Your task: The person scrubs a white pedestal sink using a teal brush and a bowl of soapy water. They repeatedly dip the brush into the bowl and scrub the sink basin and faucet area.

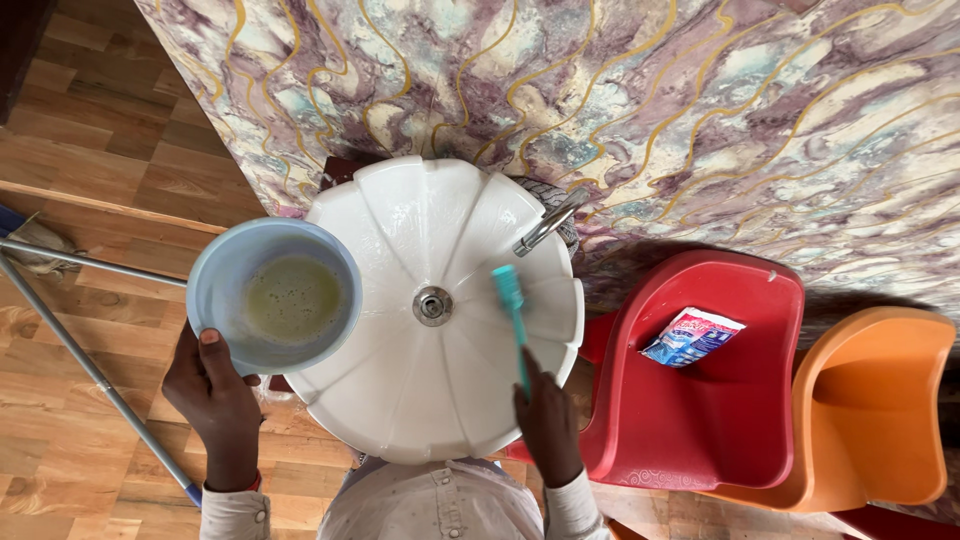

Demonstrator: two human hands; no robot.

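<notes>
Wooden planks cover the floor along the left side of the frame, and across them, from the left edge down toward the bottom, run the thin metal poles of a mop, its grey strands bunched at the far left. Next comes the left hand, lower left, clasped on the near rim of a pale blue plastic bowl with the thumb laid over the edge; the bowl holds a shallow pool of cloudy yellowish liquid and sits level, its right side overlapping the left rim of the sink. At the centre stands a round white washbasin with ribs fanning out from a metal drain (the basin looks dry and clean). A chrome tap slants in from its upper right rim. Just right of the drain, the right hand is closed around the handle of a teal toothbrush, whose head points up the frame over the bowl of the sink. Behind, a marbled purple and gold wall fills the upper frame. To the right sits a red plastic chair with a small blue and white sachet on its seat, and an orange chair touches it at the far right.
</notes>
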